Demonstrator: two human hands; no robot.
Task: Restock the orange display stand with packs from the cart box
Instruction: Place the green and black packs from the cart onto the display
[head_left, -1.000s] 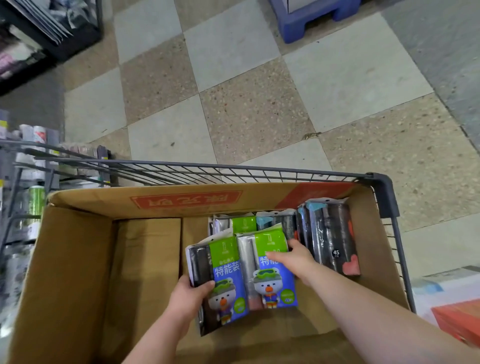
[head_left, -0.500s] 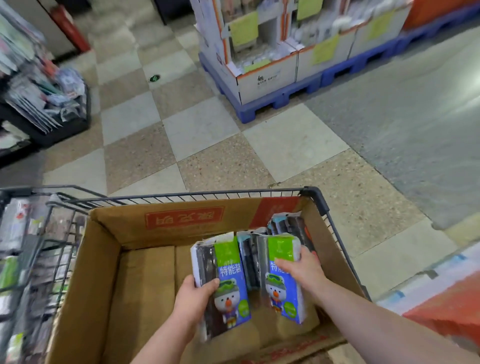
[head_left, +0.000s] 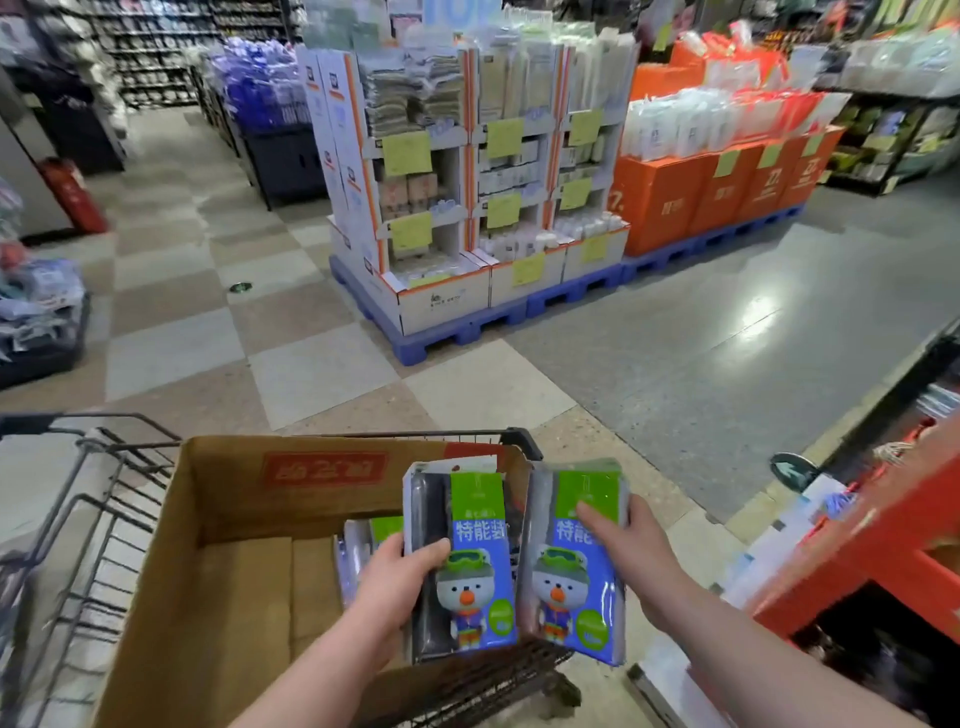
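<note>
Grip is closed on both sides: the left hand (head_left: 395, 577) curls round the left pack (head_left: 470, 540), the right hand (head_left: 631, 551) round the right pack (head_left: 574, 582), both upright, clear of the box (head_left: 234, 519). The orange stand (head_left: 883, 540) lies rightward, nearer the right hand.

Each hand grips one pack: left hand (head_left: 397, 577) and right hand (head_left: 631, 553), raised above the cardboard box (head_left: 228, 499) in the cart (head_left: 98, 525).

Both bare forearms extend forward from the near edge. Left hand (head_left: 397, 577) grips left pack (head_left: 478, 519) by its left edge, thumb on front. Right hand (head_left: 628, 551) clasps right pack (head_left: 566, 587) by its right edge.
</note>
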